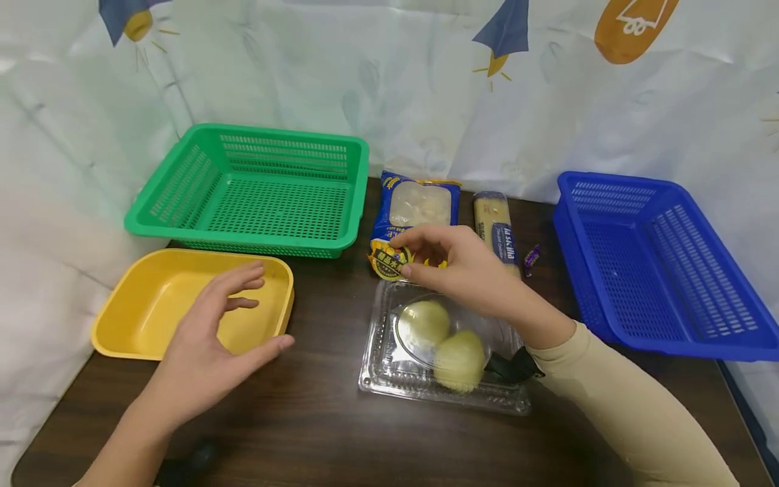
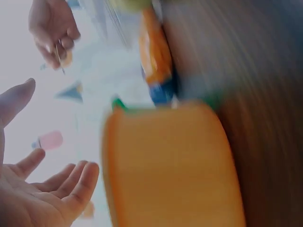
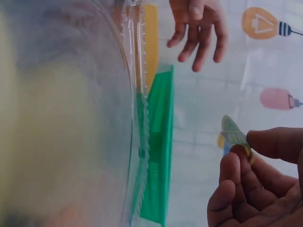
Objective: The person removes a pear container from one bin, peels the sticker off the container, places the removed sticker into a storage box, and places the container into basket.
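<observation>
My right hand [image 1: 462, 270] pinches a round black-and-gold sticker label [image 1: 389, 262] between thumb and fingers. In the right wrist view the label [image 3: 233, 135] stands edge-on, slightly bent, at the fingertips. Below that hand lies a clear plastic clamshell box [image 1: 389, 380], its lid down over two yellow-green pears [image 1: 459, 362]. To the left, my left hand [image 1: 203, 352] hovers beside and partly over a yellow basin [image 1: 136, 304], fingers loosely spread and holding nothing. The left wrist view also shows that hand [image 2: 52, 194] with nothing in it.
Behind the basin stands a green basket [image 1: 286, 203]. A blue snack bag [image 1: 420, 203], a packet of spaghetti [image 1: 493, 220] and a small purple wrapped candy [image 1: 531, 259] lie behind the box. At the right is a blue basket [image 1: 645, 270]. A printed curtain [image 1: 414, 81] hangs behind the table.
</observation>
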`<state>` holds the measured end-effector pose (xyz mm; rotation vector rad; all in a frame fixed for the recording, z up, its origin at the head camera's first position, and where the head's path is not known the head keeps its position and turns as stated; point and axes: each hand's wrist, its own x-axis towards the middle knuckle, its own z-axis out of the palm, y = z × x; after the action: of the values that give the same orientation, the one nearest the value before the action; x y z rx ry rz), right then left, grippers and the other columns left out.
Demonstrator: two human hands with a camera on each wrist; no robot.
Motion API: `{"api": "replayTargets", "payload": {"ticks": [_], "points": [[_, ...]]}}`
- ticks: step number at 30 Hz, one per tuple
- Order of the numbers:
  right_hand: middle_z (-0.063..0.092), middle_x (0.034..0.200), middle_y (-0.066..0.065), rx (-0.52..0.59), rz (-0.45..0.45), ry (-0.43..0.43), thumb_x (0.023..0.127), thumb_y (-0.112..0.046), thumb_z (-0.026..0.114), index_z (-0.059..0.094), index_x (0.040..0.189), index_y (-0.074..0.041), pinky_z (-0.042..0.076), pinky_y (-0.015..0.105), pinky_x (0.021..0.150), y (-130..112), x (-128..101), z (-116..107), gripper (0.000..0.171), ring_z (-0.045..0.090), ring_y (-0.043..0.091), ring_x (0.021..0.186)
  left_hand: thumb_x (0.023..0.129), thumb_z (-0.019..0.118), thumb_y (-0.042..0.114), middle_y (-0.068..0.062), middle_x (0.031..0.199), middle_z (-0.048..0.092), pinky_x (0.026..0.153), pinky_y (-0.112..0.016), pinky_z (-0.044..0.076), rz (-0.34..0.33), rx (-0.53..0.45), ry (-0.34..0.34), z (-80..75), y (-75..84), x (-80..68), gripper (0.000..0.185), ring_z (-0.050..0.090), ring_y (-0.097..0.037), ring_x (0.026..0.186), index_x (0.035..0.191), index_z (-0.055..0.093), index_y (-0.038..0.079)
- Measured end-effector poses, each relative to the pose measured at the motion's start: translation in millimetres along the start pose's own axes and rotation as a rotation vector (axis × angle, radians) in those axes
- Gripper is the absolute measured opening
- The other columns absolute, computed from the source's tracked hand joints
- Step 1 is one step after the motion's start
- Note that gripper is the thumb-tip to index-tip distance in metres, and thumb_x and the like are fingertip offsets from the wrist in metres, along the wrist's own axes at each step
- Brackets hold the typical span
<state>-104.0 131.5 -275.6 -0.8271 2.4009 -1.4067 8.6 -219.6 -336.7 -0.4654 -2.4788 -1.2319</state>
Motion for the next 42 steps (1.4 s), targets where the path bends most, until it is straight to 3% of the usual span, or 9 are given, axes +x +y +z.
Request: {"api": "replayTargets", "payload": {"ticks": [9,14,19,23,31,34,37,39,42], "points": [[0.073,0.108,0.000,0.045,-0.032,-0.097,0.102,-0.011,0.076,0.075,0.135,-0.012,0.056,0.036,0.079,-7,48,34,0.033,0.067,0.019,0.096,0.072,0.102,0.005,0.008,0.162,0.050,0.105,-0.009,0.029,-0.297,0.143,0.125,-56.9,-53.3,-17.6,0.109,0.045,-0.001,0.134,0.165,0.049,0.025],[0.073,0.108,0.001,0.063,-0.054,-0.129,0.101,-0.007,0.077,0.076,0.134,-0.008,0.057,0.030,0.082,-9,71,57,0.033,0.068,0.016,0.095,0.079,0.101,0.019,-0.007,0.169,0.044,0.107,-0.012,0.022,-0.409,0.274,0.137,-80.4,-78.8,-30.1,0.108,0.040,-0.034,0.140,0.169,0.043,0.021],[0.072,0.113,0.003,0.052,-0.048,-0.183,0.101,-0.006,0.077,0.076,0.133,-0.008,0.056,0.026,0.084,-13,87,76,0.032,0.068,0.014,0.096,0.082,0.098,0.024,-0.011,0.175,0.035,0.106,-0.013,0.020,-0.480,0.301,0.114,-96.2,-93.2,-41.2,0.111,0.035,-0.047,0.136,0.173,0.035,0.020],[0.072,0.115,0.004,0.045,-0.052,-0.209,0.101,-0.006,0.077,0.075,0.134,-0.007,0.055,0.024,0.085,-20,96,86,0.033,0.067,0.014,0.097,0.085,0.096,0.025,-0.016,0.177,0.028,0.103,-0.009,0.018,-0.481,0.290,0.037,-105.8,-102.3,-45.9,0.113,0.032,-0.050,0.144,0.175,0.028,0.015],[0.072,0.114,-0.003,0.044,-0.086,-0.243,0.103,-0.008,0.074,0.074,0.135,-0.008,0.054,0.020,0.085,-33,112,104,0.032,0.068,0.010,0.098,0.087,0.096,0.030,-0.037,0.173,0.020,0.063,-0.009,0.030,-0.541,0.289,-0.108,-112.7,-111.6,-47.3,0.122,0.041,-0.063,0.119,0.176,0.014,0.006],[0.071,0.115,-0.004,0.035,-0.106,-0.256,0.104,-0.008,0.073,0.073,0.136,-0.008,0.054,0.019,0.085,-35,118,111,0.032,0.067,0.007,0.098,0.089,0.094,0.030,-0.035,0.175,0.012,0.077,-0.004,0.033,-0.550,0.283,-0.125,-111.9,-114.1,-50.3,0.123,0.037,-0.067,0.130,0.176,0.010,0.008],[0.071,0.117,-0.005,0.037,-0.113,-0.274,0.105,-0.008,0.073,0.072,0.138,-0.007,0.053,0.017,0.086,-34,124,118,0.033,0.066,0.004,0.099,0.091,0.093,0.028,-0.031,0.178,0.004,0.112,-0.009,0.022,-0.536,0.278,-0.133,-112.1,-117.8,-53.9,0.122,0.021,-0.066,0.151,0.176,0.009,0.007],[0.071,0.117,-0.006,0.047,-0.112,-0.294,0.105,-0.007,0.072,0.072,0.139,-0.007,0.054,0.017,0.086,-33,128,122,0.034,0.066,0.003,0.099,0.091,0.093,0.025,-0.029,0.179,0.003,0.113,-0.007,0.010,-0.515,0.264,-0.128,-112.8,-121.7,-56.2,0.120,0.011,-0.060,0.158,0.176,0.010,0.008],[0.071,0.115,-0.006,0.066,-0.110,-0.332,0.106,-0.006,0.071,0.071,0.140,-0.006,0.054,0.016,0.088,-32,132,128,0.034,0.066,0.003,0.100,0.089,0.094,0.018,-0.027,0.179,0.003,0.102,0.003,0.014,-0.484,0.232,-0.123,-114.0,-128.0,-58.6,0.121,0.008,-0.051,0.162,0.176,0.011,0.009]]}}
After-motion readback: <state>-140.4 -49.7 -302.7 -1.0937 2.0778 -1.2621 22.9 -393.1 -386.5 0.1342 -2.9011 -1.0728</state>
